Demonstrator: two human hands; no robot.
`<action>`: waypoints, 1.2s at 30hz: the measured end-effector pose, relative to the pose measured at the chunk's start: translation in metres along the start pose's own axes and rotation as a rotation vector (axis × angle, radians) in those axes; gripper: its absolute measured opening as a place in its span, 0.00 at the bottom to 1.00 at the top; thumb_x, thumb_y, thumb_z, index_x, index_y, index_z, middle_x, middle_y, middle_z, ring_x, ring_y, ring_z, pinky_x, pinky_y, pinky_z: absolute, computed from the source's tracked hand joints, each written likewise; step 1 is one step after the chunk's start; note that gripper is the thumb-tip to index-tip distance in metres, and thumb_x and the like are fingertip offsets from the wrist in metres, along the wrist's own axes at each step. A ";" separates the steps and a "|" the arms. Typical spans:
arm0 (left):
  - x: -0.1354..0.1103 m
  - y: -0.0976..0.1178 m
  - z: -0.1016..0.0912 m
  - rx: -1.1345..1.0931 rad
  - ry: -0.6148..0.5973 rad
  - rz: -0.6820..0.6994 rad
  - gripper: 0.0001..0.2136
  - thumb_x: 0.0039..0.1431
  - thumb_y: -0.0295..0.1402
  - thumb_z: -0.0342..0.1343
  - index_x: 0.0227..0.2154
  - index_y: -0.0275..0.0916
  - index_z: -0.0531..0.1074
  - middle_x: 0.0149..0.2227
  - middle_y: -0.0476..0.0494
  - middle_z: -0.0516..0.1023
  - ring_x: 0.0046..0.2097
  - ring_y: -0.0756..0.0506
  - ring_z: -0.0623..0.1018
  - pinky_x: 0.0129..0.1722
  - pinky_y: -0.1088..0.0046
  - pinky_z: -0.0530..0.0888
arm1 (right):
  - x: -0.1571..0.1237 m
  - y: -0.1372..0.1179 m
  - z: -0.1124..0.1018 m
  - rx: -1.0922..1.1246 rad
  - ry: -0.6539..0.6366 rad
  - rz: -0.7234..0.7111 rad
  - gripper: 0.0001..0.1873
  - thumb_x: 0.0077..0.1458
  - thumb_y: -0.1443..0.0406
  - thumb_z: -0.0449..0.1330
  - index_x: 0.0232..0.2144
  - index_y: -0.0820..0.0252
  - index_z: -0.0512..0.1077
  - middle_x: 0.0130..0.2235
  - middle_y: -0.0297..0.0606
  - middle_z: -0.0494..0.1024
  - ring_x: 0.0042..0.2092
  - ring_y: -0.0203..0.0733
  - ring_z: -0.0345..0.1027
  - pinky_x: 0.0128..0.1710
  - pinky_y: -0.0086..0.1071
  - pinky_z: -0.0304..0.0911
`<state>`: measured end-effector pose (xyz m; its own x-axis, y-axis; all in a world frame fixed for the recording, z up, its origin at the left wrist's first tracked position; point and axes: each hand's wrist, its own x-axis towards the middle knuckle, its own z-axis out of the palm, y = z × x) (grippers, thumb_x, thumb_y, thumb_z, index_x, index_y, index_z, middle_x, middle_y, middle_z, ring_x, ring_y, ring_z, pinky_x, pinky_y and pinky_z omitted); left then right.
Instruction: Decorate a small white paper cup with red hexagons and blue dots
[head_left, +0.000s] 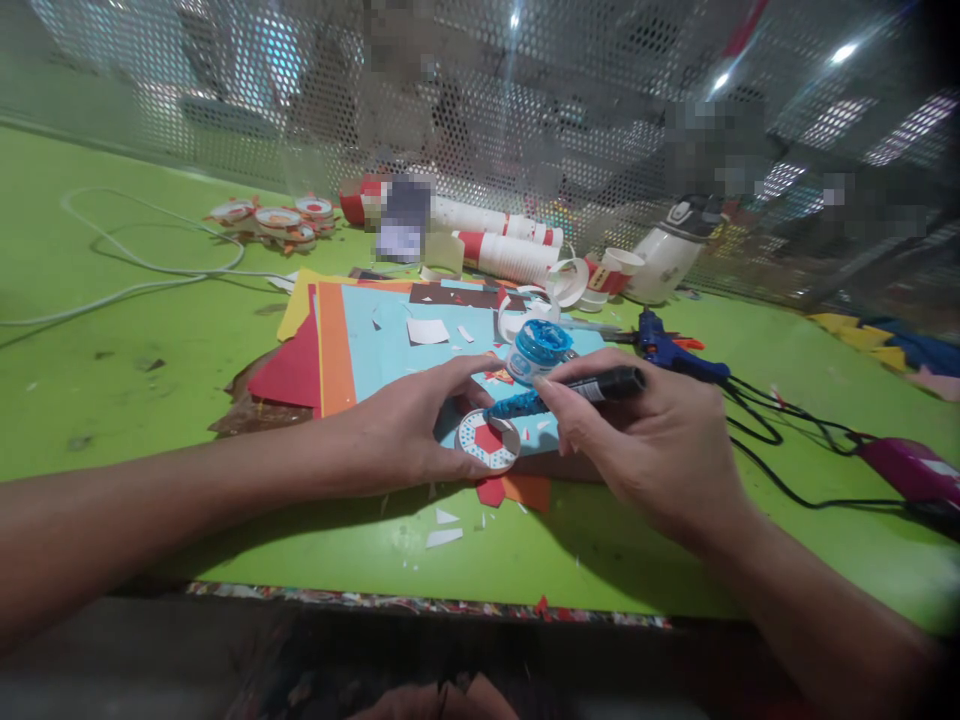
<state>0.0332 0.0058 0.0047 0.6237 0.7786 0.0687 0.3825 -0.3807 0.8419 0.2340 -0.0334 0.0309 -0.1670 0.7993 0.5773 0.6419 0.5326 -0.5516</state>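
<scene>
My left hand (pixel 420 415) grips the edge of a small round white disc (pixel 489 458) between thumb and fingers. The disc looks like a paper cup's base, with a red hexagon in the middle and blue dots around it. Held in my right hand (pixel 645 440) is a black marker pen (pixel 611 384), its lower end coated in blue paint and touching or just above the disc's upper rim. Right behind the disc stands an uncapped jar of blue paint (pixel 544 345). Light-blue paper sheets (pixel 382 350) lie under both, with red and orange scraps (pixel 525 490) in front.
A blue glue gun (pixel 667 345) with black cables lies at right, near a magenta device (pixel 907 468). Stacked paper cups (pixel 510 257), a white kettle-like container (pixel 667 255) and red-and-white round crafts (pixel 281 220) stand along the back. A white cable (pixel 150 270) loops at left.
</scene>
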 end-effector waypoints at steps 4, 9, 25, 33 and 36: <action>0.000 0.000 -0.001 0.010 0.011 -0.008 0.39 0.48 0.36 0.66 0.63 0.39 0.57 0.47 0.40 0.76 0.46 0.41 0.76 0.43 0.68 0.71 | 0.000 0.000 -0.002 0.015 0.082 0.023 0.07 0.56 0.63 0.64 0.27 0.60 0.74 0.19 0.28 0.72 0.18 0.30 0.62 0.20 0.27 0.60; 0.000 -0.001 -0.001 0.015 -0.007 -0.012 0.39 0.49 0.36 0.65 0.63 0.39 0.56 0.49 0.39 0.76 0.48 0.40 0.76 0.47 0.65 0.70 | 0.003 -0.005 -0.006 0.011 0.228 0.075 0.08 0.56 0.63 0.64 0.26 0.58 0.73 0.17 0.27 0.70 0.18 0.31 0.62 0.19 0.26 0.60; -0.001 0.001 -0.001 0.019 0.006 -0.002 0.39 0.49 0.38 0.65 0.64 0.39 0.57 0.46 0.40 0.76 0.42 0.42 0.75 0.41 0.67 0.71 | 0.000 -0.002 0.001 0.018 0.053 0.024 0.08 0.57 0.63 0.62 0.27 0.58 0.73 0.19 0.28 0.71 0.19 0.31 0.62 0.21 0.29 0.61; 0.000 0.001 -0.001 0.061 0.011 0.008 0.39 0.49 0.39 0.65 0.63 0.39 0.58 0.45 0.41 0.77 0.43 0.42 0.75 0.42 0.67 0.70 | 0.000 -0.002 0.001 0.097 0.010 0.077 0.07 0.57 0.62 0.62 0.28 0.58 0.73 0.19 0.27 0.71 0.19 0.32 0.63 0.21 0.28 0.62; 0.000 0.002 -0.001 0.065 0.005 0.000 0.39 0.49 0.39 0.65 0.64 0.37 0.57 0.45 0.41 0.77 0.42 0.42 0.75 0.41 0.67 0.70 | 0.000 -0.001 0.002 0.085 0.009 0.073 0.07 0.57 0.62 0.62 0.29 0.58 0.73 0.19 0.27 0.71 0.19 0.31 0.63 0.21 0.28 0.62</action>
<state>0.0334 0.0058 0.0065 0.6200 0.7814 0.0715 0.4261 -0.4118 0.8055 0.2316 -0.0338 0.0302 -0.1155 0.8344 0.5390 0.5865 0.4952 -0.6409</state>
